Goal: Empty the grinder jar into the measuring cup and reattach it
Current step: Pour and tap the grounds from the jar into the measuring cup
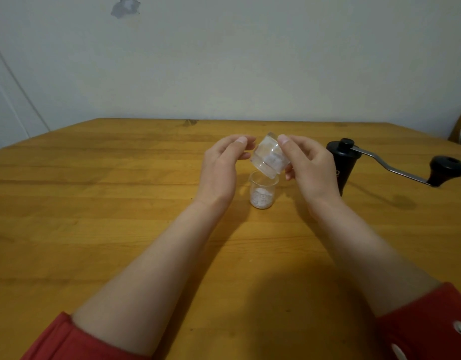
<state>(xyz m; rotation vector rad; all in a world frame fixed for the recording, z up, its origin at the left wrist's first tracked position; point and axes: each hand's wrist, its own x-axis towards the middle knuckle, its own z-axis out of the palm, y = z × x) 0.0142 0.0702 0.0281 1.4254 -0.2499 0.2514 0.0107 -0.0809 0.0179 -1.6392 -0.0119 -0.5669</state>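
Red-sleeved right hand point(311, 162) grips tipped clear plastic grinder jar point(269, 158) over small glass measuring cup point(262, 189); left hand point(225, 162) open, loose beside; pouring step, next likely refitting jar onto black hand-crank grinder point(340, 165).

No text, brand or number can be read here. The black grinder point(340, 167) has a small pale mark low on its side, next to the right hand point(308, 162), but it is too small and half hidden. The measuring cup point(262, 193) shows no readable scale lines.
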